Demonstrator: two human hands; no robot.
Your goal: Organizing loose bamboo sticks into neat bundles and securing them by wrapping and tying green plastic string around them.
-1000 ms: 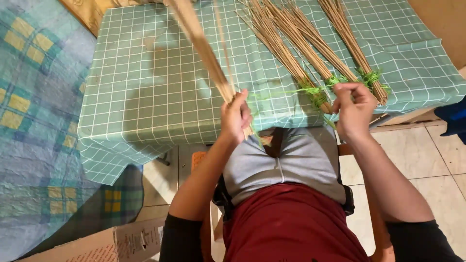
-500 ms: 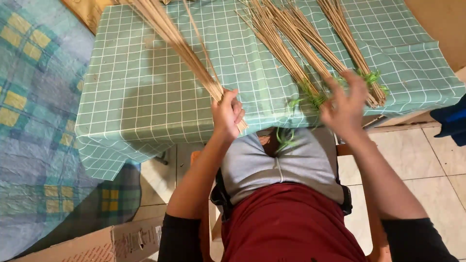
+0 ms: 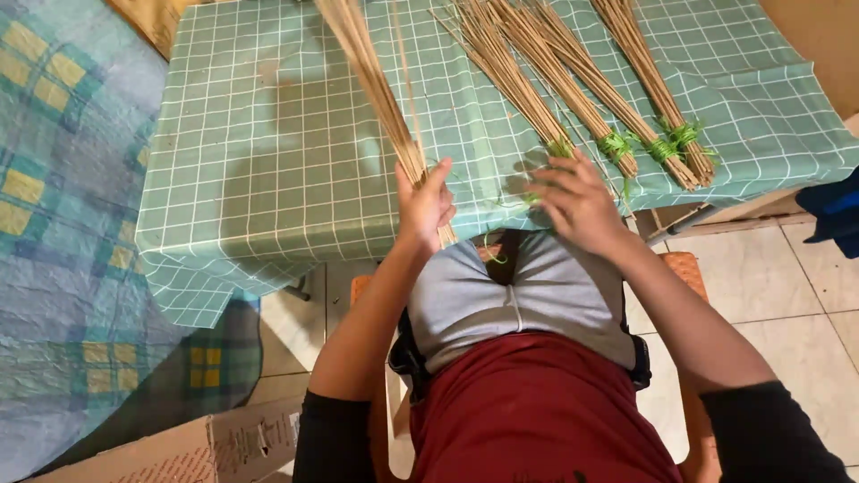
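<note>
My left hand (image 3: 424, 205) grips the lower end of a loose bundle of thin tan sticks (image 3: 371, 85), held raised over the table's near edge and fanning away from me. My right hand (image 3: 577, 203) hovers with fingers spread over the near end of a tied stick bundle (image 3: 501, 72) on the table, close to its green string tie (image 3: 559, 148). I cannot tell whether the fingers pinch the string. Two more tied bundles (image 3: 649, 76) lie to the right, each bound with green string (image 3: 667, 143) near its end.
The table is covered with a green checked cloth (image 3: 259, 161) that hangs over the near edge. A blue and yellow plaid blanket (image 3: 63, 179) lies at the left. A cardboard box (image 3: 206, 447) sits on the tiled floor at lower left. I sit on an orange stool (image 3: 684, 268).
My right hand has moved left, from the rightmost bundle's end to the bundle nearer the middle. The held sticks have swung from side to side, with my left hand still gripping them.
</note>
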